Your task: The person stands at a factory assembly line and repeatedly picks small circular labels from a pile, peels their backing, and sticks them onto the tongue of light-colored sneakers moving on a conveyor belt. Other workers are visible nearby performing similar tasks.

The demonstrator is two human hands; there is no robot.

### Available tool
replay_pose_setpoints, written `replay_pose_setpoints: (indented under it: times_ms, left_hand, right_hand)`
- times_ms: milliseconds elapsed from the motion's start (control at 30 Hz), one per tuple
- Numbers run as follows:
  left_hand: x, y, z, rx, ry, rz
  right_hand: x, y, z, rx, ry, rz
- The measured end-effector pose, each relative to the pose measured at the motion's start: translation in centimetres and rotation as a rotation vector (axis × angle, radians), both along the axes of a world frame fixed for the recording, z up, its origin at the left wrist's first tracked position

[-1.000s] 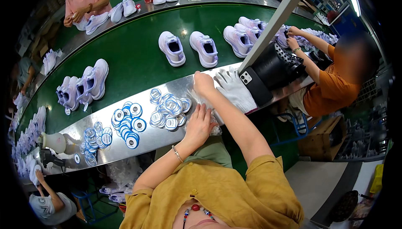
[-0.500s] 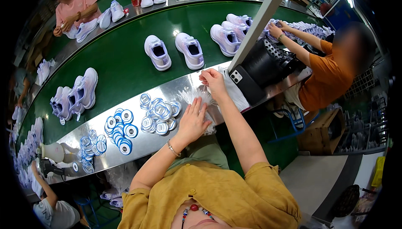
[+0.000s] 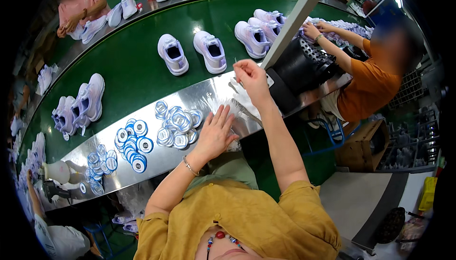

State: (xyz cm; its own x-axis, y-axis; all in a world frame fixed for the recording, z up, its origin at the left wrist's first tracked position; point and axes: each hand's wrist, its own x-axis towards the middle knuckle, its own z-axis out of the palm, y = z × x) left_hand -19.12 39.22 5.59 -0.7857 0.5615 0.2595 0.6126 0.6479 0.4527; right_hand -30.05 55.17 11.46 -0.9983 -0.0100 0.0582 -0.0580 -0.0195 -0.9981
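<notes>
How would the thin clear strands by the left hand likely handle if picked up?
The strands are probably light, being thin. They seem springy rather than limp, since they fan outward, and might slide on the shiny metal bench.

The right hand (image 3: 255, 79) has free way leftward above the table (image 3: 198, 91), but shoes (image 3: 246, 33) stand ahead and a grey post (image 3: 297, 20) obstructs the right side.
</notes>
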Motion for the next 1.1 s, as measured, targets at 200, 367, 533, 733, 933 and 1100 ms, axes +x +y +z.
replay_pose_setpoints:
  times_ms: [200,367,533,733,933,1100]
  left_hand:
    - [1.9,-6.4,0.6,0.339,0.162,0.417]
    - [0.4,-10.1,0.4,0.306,0.046,0.578]
    - [-1.2,-9.3,-0.9,0.205,-0.073,0.549]
    - [-2.1,-8.8,0.3,0.438,-0.27,0.575]
    - [-1.2,-9.3,1.5,1.103,-0.657,0.526]
    - [0.0,-9.9,2.1,1.296,-0.731,0.515]
  right_hand:
    - [6.0,1.3,-2.3,0.329,-0.11,0.045]
    - [8.7,-2.1,-3.4,0.417,-0.064,0.151]
    - [8.2,-4.6,-2.9,0.437,-0.085,0.256]
    - [8.3,-4.7,-4.2,0.359,-0.068,0.233]
    - [8.2,-5.7,-3.8,0.248,-0.096,0.214]
    - [8.1,-8.7,-2.0,0.03,-0.178,0.299]
